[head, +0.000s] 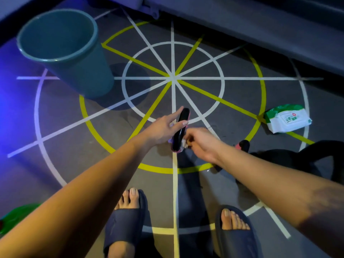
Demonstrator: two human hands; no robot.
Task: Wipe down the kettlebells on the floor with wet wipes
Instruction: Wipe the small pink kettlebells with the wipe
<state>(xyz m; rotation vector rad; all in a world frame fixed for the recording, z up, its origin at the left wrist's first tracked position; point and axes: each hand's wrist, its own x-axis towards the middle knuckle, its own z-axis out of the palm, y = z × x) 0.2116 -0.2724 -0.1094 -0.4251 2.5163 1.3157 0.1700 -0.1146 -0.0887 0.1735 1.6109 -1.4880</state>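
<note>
Nearest the camera, two feet in dark slides (124, 226) stand on the taped floor (204, 86). Just beyond them the kettlebell (180, 130) (seen edge-on, black with pink trim) sits on the white line. The left hand (163, 128) steadies its handle, fingers partly spread; the right hand (201, 142) is pinched shut on a wet wipe (183, 144) against the kettlebell's side. Right of the kettlebell lies a wipes pack (287, 118). Beyond and left stands a teal bucket (65, 51).

left hand (163, 129) steadies kettlebell handle (181, 127) | right hand (200, 141) pinches wipe (183, 144) against it
</note>
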